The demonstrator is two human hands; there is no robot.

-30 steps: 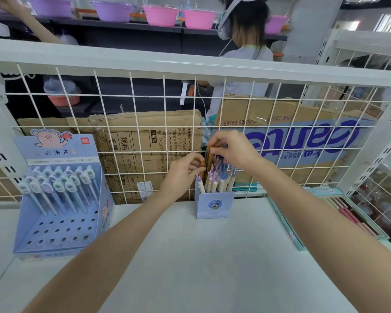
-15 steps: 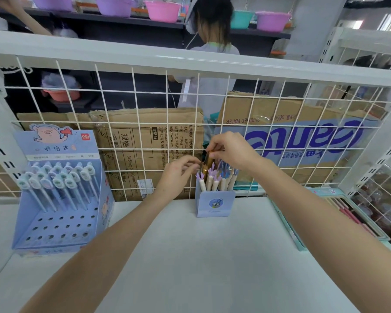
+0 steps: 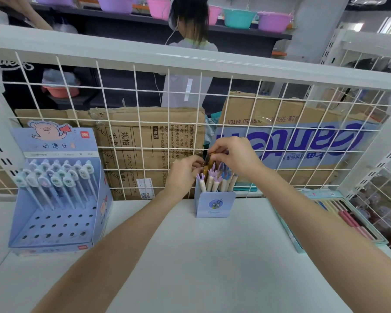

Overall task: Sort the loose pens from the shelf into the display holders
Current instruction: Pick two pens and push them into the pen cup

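A small blue cup holder [image 3: 215, 204] stands at the back of the white shelf [image 3: 190, 256], packed with upright pens [image 3: 215, 180] with purple and blue tops. Both hands meet just above it. My right hand [image 3: 235, 158] pinches the top of a brown-gold pen [image 3: 207, 162] that stands in the holder's left side. My left hand [image 3: 182, 171] touches the same pen from the left with curled fingertips. At the left, a blue tiered display holder [image 3: 54, 224] with a pig picture carries several pens [image 3: 59, 179] in its upper rows; its lower holes are bare.
A white wire grid [image 3: 145, 123] closes the back of the shelf, with cardboard boxes [image 3: 149, 141] behind it. A flat tray of pens [image 3: 345, 218] lies at the right edge. A person [image 3: 187, 55] stands beyond the grid near shelves of coloured basins.
The brown-gold pen has gone lower into the cup holder, and both hands have come down with it. The person behind the grid has moved to the left.
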